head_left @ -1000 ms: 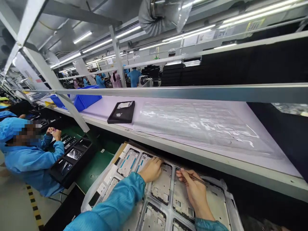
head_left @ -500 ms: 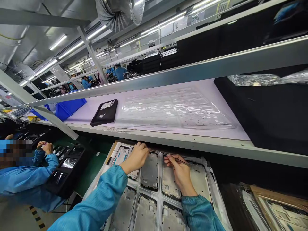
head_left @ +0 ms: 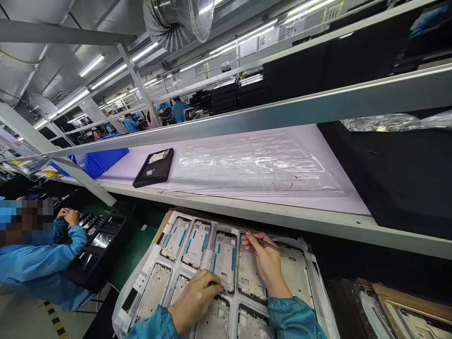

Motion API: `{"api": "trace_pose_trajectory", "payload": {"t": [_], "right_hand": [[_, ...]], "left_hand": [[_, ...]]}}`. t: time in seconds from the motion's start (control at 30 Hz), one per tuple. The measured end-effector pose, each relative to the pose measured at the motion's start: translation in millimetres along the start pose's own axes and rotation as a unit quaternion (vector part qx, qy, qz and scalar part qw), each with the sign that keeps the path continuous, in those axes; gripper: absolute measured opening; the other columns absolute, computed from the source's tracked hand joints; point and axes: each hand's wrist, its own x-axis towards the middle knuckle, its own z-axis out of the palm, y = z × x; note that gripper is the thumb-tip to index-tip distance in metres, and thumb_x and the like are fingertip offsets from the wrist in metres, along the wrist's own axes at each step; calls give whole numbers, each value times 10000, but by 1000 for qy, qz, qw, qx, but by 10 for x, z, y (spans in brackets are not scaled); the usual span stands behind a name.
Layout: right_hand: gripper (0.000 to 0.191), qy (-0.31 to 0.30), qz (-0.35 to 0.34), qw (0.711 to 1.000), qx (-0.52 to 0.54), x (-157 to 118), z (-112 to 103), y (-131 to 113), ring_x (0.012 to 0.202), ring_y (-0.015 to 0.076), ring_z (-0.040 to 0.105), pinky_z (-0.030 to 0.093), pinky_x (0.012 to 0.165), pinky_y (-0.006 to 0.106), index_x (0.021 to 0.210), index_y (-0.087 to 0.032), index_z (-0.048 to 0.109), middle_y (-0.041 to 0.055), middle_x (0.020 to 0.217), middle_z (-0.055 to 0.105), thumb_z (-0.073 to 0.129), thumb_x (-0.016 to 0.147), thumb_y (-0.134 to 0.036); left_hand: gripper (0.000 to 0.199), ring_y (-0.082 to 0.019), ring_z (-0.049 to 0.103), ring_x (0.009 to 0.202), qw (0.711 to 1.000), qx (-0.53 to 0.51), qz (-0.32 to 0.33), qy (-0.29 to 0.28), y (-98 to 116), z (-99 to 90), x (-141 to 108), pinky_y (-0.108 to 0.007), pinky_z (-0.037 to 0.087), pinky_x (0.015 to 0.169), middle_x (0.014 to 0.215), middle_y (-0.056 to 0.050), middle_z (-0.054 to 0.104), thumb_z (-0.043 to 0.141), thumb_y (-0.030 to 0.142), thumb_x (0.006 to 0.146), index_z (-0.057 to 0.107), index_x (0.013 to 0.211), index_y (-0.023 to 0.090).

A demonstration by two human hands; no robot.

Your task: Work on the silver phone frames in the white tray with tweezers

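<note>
From the head camera, the person's right hand [head_left: 268,266] sits at the lower centre of the frame, its thumb and forefinger [head_left: 249,242] pressed together on slim tweezers [head_left: 263,241], whose tips point right over the top edge of the tray. The left hand [head_left: 194,301] is at the bottom, just left of centre, with its fingers [head_left: 215,287] curled together and touching the lower edge of a phone frame [head_left: 224,256]; whether they pinch anything is too small to tell. The metal phone frames lie side by side in a white tray [head_left: 319,292] at the bottom of the picture, the upper left ones marked with blue strips. The tray rests beside a green mat [head_left: 132,252]. Above it runs a lilac shelf [head_left: 332,188] carrying a clear plastic tray stack [head_left: 257,165], a black tray [head_left: 153,167] and a blue bin [head_left: 106,162] toward the upper left. Black foam [head_left: 384,183] fills the right side. At the left edge, a co-worker [head_left: 38,268] in a blue smock raises both hands beside a black tray of parts [head_left: 100,240]. More workers [head_left: 178,110] stand in the distance under a silver duct [head_left: 173,21].
</note>
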Motion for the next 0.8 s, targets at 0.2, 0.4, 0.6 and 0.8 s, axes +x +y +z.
{"api": "trace_pose_trajectory", "payload": {"t": [0.2, 0.4, 0.6, 0.8], "right_hand": [[473, -15, -13, 999, -45, -13, 7, 35, 612, 208, 650, 544, 541, 300, 659, -173, 711, 91, 715, 711, 910, 581, -595], [518, -45, -27, 993, -107, 17, 65, 52, 592, 221, 654, 557, 554, 328, 660, -180, 708, 99, 702, 714, 865, 601, -670], [600, -113, -24, 976, -184, 224, 213, 115, 569, 250, 650, 532, 532, 343, 592, -196, 674, 87, 614, 679, 819, 542, -776], [620, -145, -11, 963, -225, 346, 236, 163, 556, 251, 636, 515, 526, 341, 561, -200, 664, 79, 580, 658, 805, 502, -800]], "left_hand": [[287, -293, 540, 1201, 991, -24, -99, -86, -19, -252, 163, -464, 468, 1019, 1318, -112, 597, 640, 146, 911, 651, 1189, 218], [366, -299, 437, 1362, 990, -65, -123, 38, -377, -139, 629, -511, 380, 1148, 1409, -167, 510, 532, 208, 926, 571, 1289, 183], [559, -371, 402, 1369, 981, 12, -191, 34, -566, 129, 920, -573, 333, 1156, 1476, -222, 421, 560, 325, 912, 473, 1420, 110], [579, -360, 439, 1302, 980, 28, -197, 29, -553, 159, 900, -527, 364, 1126, 1421, -214, 446, 567, 349, 909, 482, 1427, 104]]}}
